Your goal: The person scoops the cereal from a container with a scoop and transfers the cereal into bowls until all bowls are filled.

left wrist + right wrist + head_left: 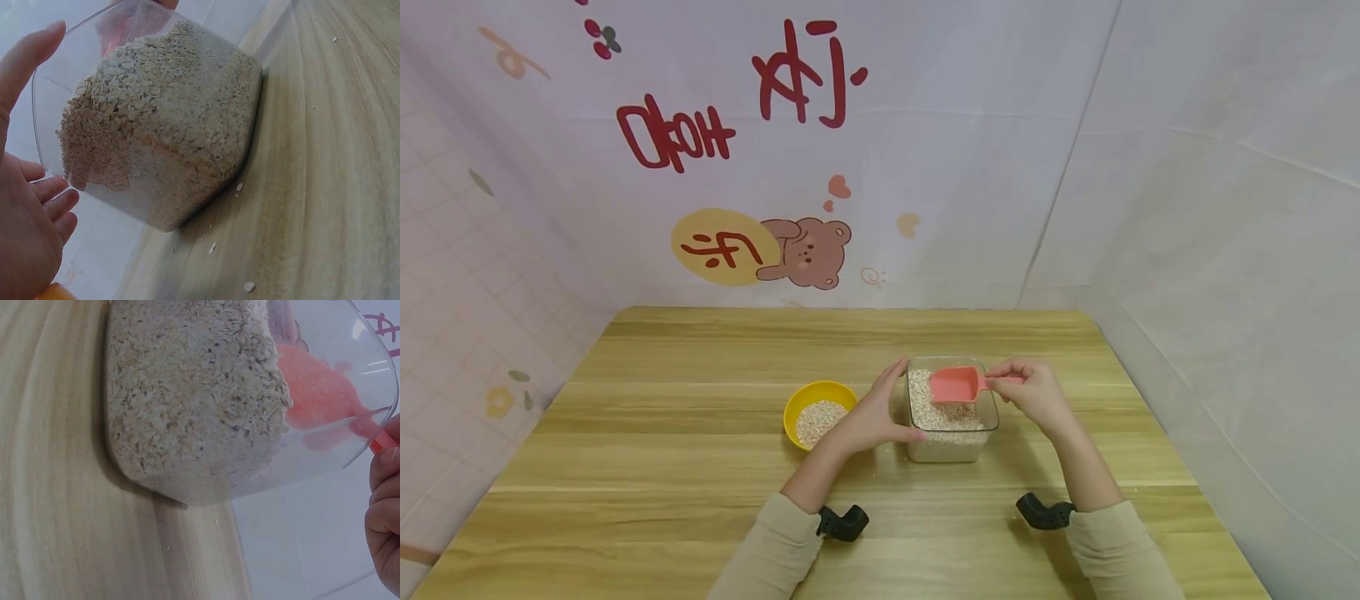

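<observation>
A clear square container [945, 450] full of rolled oats [156, 119] stands on the table. My left hand [872, 417] holds its left side, the thumb at the near corner and the fingers toward the far one. Inside the rim, a pink scoop [955, 385] lies at the oats' surface; its handle points right. My right hand [1033, 392] pinches that handle between thumb and fingers, also seen through the right wrist view. Left of the container, partly behind my left hand, is a yellow bowl [790, 414] with oats in it.
The wood-grain table [662, 500] carries a few loose oat flakes [249, 287] near the container. A printed white curtain [962, 167] rises behind the table's far edge. Black wrist devices [844, 523] sit at both cuffs.
</observation>
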Available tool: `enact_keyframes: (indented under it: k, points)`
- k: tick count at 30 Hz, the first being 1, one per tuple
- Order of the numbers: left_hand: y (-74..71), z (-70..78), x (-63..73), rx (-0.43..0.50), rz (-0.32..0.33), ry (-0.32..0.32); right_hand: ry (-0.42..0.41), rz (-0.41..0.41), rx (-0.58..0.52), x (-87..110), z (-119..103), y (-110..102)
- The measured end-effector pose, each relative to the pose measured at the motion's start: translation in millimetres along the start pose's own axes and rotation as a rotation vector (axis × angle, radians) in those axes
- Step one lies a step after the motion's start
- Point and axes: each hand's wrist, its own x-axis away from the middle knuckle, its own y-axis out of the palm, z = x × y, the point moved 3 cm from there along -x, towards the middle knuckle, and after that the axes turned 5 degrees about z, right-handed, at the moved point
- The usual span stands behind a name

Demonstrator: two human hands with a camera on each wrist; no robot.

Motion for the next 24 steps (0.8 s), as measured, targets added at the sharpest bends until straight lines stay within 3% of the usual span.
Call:
enact_keyframes:
  k: [24]
  points:
    - [2.4, -0.4, -3.3, 0.059, 0.002, -0.014, -0.027, -0.056, 0.058, -9.3, -12.4, 23.0]
